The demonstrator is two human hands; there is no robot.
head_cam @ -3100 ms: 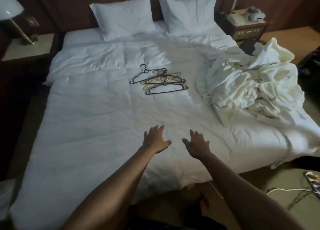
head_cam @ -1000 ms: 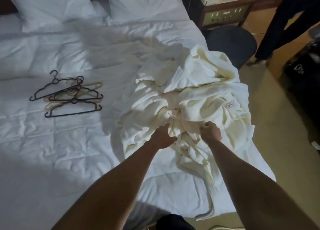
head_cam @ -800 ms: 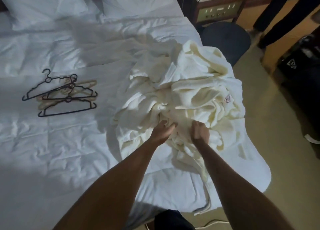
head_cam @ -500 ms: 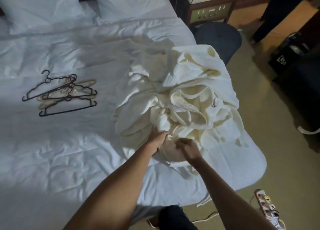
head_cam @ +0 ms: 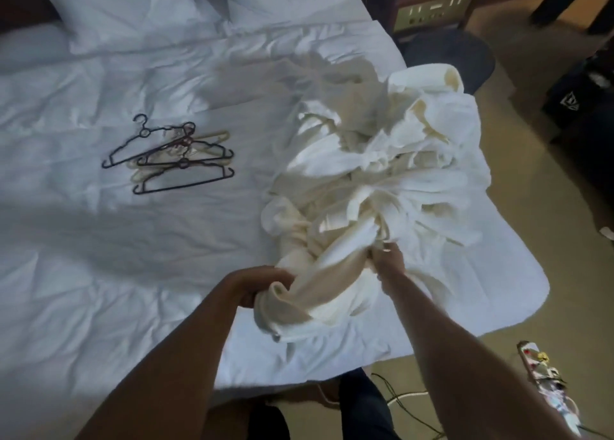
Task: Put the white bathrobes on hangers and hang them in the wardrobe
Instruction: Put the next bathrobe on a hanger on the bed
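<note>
Black hangers (head_cam: pixel 169 155) beside bathrobes (head_cam: pixel 382 174); power strip (head_cam: pixel 545 376) on floor.

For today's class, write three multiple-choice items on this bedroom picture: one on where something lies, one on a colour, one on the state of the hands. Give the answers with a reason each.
1. Where do the hangers lie?
A. On the bed, to the left of the bathrobe pile
B. On the floor
C. On top of the bathrobes

2. What colour are the uppermost hangers?
A. Red
B. Black
C. Green

3. What are the two hands doing?
A. Resting flat on the sheet
B. Each holding a hanger
C. Both gripping bathrobe cloth

Answers:
1 A: the hangers rest on the bed, apart from the bathrobes heaped to their right.
2 B: the top hangers are black, with pale ones under them.
3 C: the left hand and the right hand are each curled round folds of bathrobe.
</note>
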